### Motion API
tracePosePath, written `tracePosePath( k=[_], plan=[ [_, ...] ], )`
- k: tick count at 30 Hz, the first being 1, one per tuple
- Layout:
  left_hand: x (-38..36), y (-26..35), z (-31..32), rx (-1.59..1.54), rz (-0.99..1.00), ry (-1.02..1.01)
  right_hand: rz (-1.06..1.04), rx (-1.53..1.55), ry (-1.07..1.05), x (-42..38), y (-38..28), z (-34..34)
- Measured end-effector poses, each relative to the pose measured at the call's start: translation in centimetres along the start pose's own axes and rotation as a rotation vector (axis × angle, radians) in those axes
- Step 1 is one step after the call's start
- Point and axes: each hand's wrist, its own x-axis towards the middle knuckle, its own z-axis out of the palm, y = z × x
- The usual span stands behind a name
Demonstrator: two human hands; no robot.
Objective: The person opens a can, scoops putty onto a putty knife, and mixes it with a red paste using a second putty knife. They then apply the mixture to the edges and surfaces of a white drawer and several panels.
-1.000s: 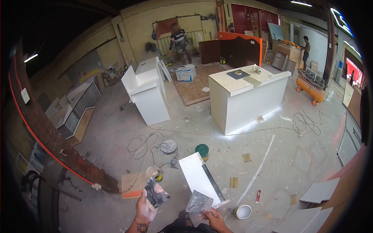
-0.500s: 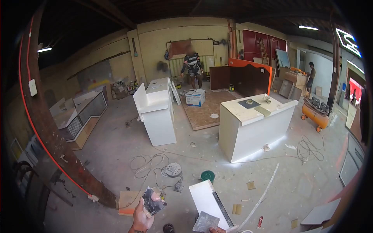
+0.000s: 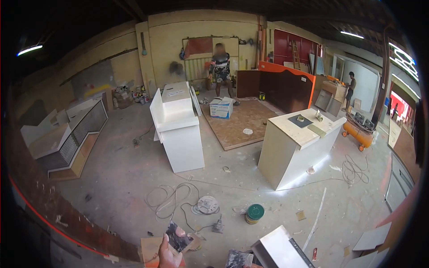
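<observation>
My left hand (image 3: 169, 254), at the bottom of the view, grips a dark square plate (image 3: 178, 236) with a pinkish lump on it. To the right, my right hand (image 3: 253, 266) shows only at the frame's lower edge, closed on a second flat plate (image 3: 237, 259) that is grey and smeared. Beside that plate stands a white panel piece (image 3: 283, 248) with a black strip along its edge. A green-lidded can (image 3: 255, 211) is on the floor just beyond the panel.
Two white counters (image 3: 183, 149) (image 3: 308, 156) stand ahead. Loose cable (image 3: 172, 198) and a round disc (image 3: 208, 204) lie on the floor. A person (image 3: 220, 69) stands behind a box (image 3: 221, 108); another person (image 3: 351, 89) is near an orange compressor (image 3: 357, 131).
The view has shifted, and the dark pillar now sits lower left. The white panel appears further right and lower. The person at the back has moved their legs. Both plates are still held.
</observation>
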Motion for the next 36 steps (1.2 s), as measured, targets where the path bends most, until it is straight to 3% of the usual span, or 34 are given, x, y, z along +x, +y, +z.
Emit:
tracePosePath(
  k=[1, 4, 5, 7, 10, 13, 14, 18, 23, 30, 32, 36],
  plan=[
    [1.0, 1.0, -1.1, -0.042, -0.022, -0.071, 0.018, 0.001, 0.035, 1.6, 0.5, 1.1],
    [1.9, 3.9, -2.3, -0.083, 0.010, -0.023, 0.097, -0.128, 0.052, 3.7, -1.1, 3.3],
    [2.1, 4.6, -3.4, -0.114, 0.039, -0.042, -0.009, -0.059, 0.026, 3.7, -3.6, 4.3],
    [2.2, 5.8, -5.9, -0.173, 0.095, -0.080, -0.009, -0.145, 0.006, 5.4, -4.2, 5.4],
    [1.4, 7.9, -5.4, -0.145, 0.188, 0.283, 0.074, -0.252, -0.004, 5.6, -9.4, 7.2],
    [1.0, 9.7, -9.1, -0.215, 0.227, 0.073, 0.178, -0.182, -0.063, 8.7, -9.4, 8.1],
    [1.1, 10.3, -9.2, -0.256, 0.243, 0.011, 0.121, -0.182, -0.098, 9.6, -9.5, 8.4],
    [-0.1, 12.5, -8.8, -0.178, 0.355, 0.136, -0.021, -0.214, -0.204, 11.4, -13.0, 10.3],
    [0.5, 13.2, -8.5, -0.406, 0.368, 0.061, -0.130, -0.253, -0.303, 15.5, -13.6, 10.6],
    [7.6, 11.6, -4.9, -0.239, 0.365, 0.067, -0.165, -0.089, -0.258, 24.6, -14.7, 7.8],
    [11.1, 10.7, -2.1, -0.235, 0.364, 0.177, -0.135, -0.066, -0.223, 29.0, -14.8, 5.9],
    [19.0, 8.7, 0.5, -0.112, 0.293, 0.119, -0.116, -0.125, -0.114, 38.8, -15.0, 0.8]
  ],
)
